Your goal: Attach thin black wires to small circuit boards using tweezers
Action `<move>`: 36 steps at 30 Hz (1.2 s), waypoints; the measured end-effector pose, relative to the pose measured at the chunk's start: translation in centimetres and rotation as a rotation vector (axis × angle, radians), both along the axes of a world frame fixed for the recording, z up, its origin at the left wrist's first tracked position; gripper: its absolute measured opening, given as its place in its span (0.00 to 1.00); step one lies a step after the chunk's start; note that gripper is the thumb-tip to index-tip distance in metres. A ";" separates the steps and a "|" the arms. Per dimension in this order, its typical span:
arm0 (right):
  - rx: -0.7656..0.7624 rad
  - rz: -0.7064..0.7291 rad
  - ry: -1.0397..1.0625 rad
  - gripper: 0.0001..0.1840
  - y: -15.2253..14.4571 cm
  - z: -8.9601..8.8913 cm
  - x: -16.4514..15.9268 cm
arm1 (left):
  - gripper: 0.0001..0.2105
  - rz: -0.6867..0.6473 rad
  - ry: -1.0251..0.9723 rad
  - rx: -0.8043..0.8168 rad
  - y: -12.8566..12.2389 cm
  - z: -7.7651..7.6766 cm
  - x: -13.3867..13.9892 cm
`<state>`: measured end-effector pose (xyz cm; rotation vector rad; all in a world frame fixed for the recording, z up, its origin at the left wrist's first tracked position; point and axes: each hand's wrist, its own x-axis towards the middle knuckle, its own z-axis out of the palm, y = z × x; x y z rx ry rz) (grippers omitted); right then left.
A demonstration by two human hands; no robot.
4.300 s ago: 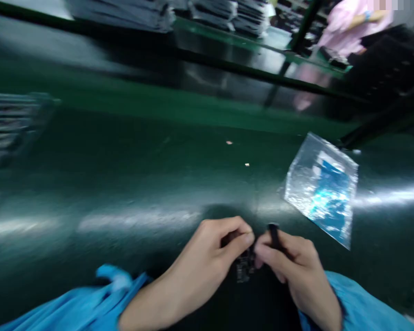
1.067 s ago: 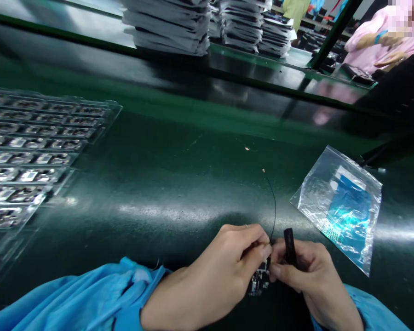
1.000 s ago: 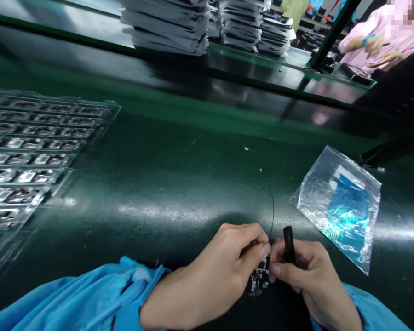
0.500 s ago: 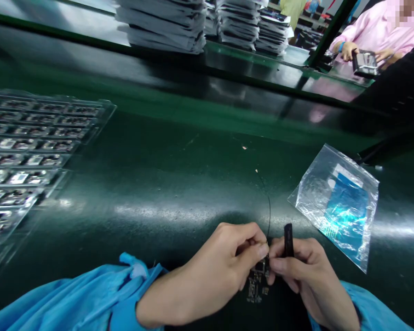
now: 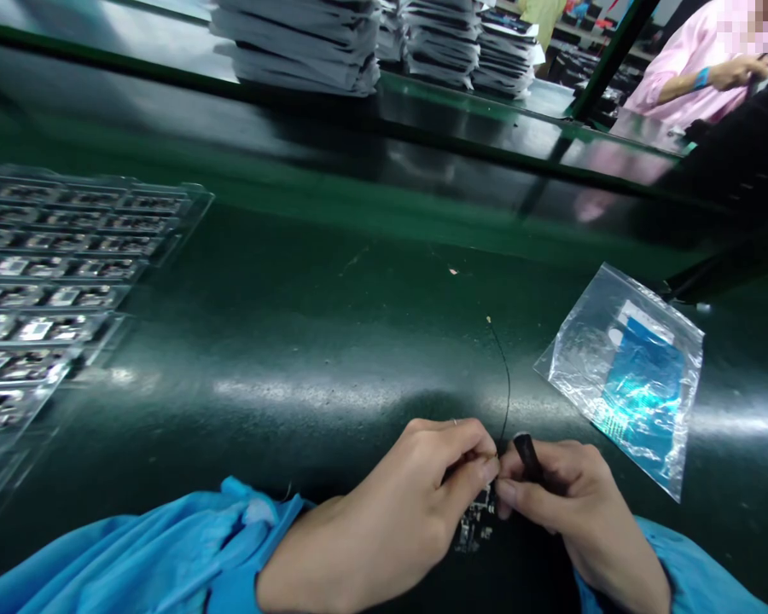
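Blue sleeves (image 5: 134,554) came in from the bottom edge, both forearms low over the dark green bench (image 5: 262,298). Circuit board (image 5: 470,529) sat low in the view, right of centre, between and under the two hands, partly covered by fingers, small pale components showing. Left hand (image 5: 403,503) was closed in a pinch, thumb and index tips together on the near end of a thin dark wire (image 5: 508,384), right at the board's upper edge; exact contact at the tips too small to tell. Right hand (image 5: 567,495) was wrapped round a dark stick-like tool (image 5: 528,456), its upper end poking up between thumb and index, working end hidden; its fingertips were just beside the left ones, close to the board. Wire ran up from the fingers in a slight curve to a small pale tip on the bench. Right of it, well apart from the hands, lay a clear plastic bag (image 5: 573,362) with a blue sheet (image 5: 646,371) inside. Far left, a clear tray (image 5: 198,194) held rows of small boards (image 5: 38,328), blurred. Farther back, stacks of grey sheets (image 5: 300,47) stood on a ledge, and beyond, upper right, was a co-worker's pink sleeve (image 5: 675,72) with a blue wristband (image 5: 700,79) at the wrist
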<state>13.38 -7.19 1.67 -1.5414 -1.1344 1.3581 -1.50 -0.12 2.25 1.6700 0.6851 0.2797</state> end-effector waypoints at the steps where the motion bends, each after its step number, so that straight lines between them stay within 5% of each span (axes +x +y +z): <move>1: -0.004 -0.009 0.000 0.11 0.0 0.0 0.0 | 0.13 -0.001 0.002 -0.017 0.0 -0.1 0.0; 8: -0.139 -0.155 0.226 0.07 0.0 0.3 -0.3 | 0.10 -0.008 -0.075 -0.217 0.2 -0.4 -0.2; 16: -0.163 -0.192 0.307 0.04 0.1 0.5 -0.3 | 0.10 -0.004 -0.080 -0.257 0.3 -0.3 -0.2; 36: -0.051 -0.093 0.079 0.09 -0.3 -0.1 -0.2 | 0.12 0.040 -0.024 -0.012 -0.3 -0.6 0.0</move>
